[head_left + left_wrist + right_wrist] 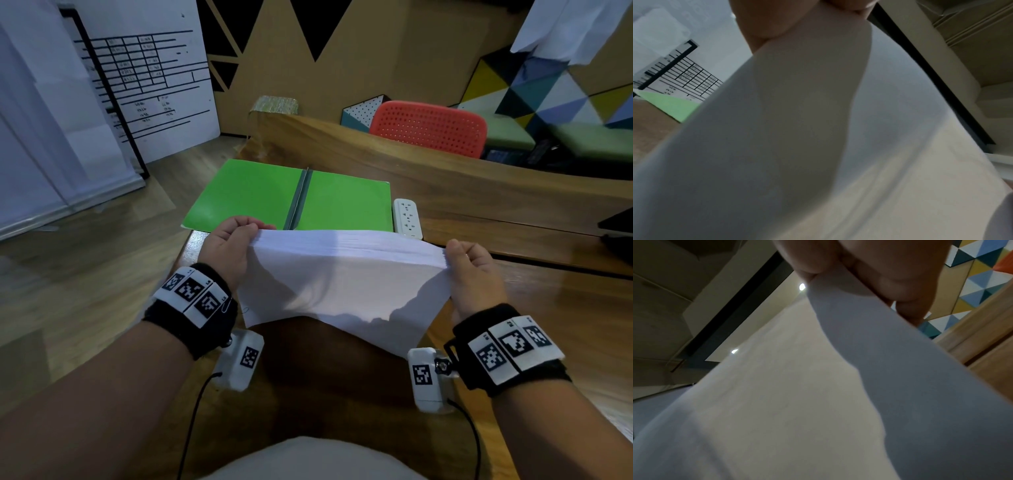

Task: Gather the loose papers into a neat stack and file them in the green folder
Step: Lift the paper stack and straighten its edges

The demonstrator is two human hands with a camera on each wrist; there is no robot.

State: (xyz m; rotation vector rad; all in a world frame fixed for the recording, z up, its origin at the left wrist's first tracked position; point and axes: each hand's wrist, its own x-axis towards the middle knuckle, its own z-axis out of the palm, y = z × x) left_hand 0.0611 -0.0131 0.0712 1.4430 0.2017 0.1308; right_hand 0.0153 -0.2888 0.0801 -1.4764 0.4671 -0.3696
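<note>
A stack of white papers [342, 274] hangs lifted above the wooden table [513, 308], its top edge level and the sheets drooping toward me. My left hand [229, 246] pinches the stack's upper left corner. My right hand [469, 263] pinches the upper right corner. The green folder [260, 195] lies open and flat on the table just beyond the papers, with its grey spine [299, 198] in the middle. In both wrist views the papers [818, 146] [838, 402] fill the frame under the pinching fingers [849, 4] [890, 280]. A corner of the green folder [672, 105] shows at left.
A white power strip [407, 217] lies right of the folder. A raised wooden ledge [445, 164] runs behind it, with a red perforated chair [431, 126] beyond. A whiteboard [154, 82] leans at left over the wood floor. A dark object [616, 226] sits at the right edge.
</note>
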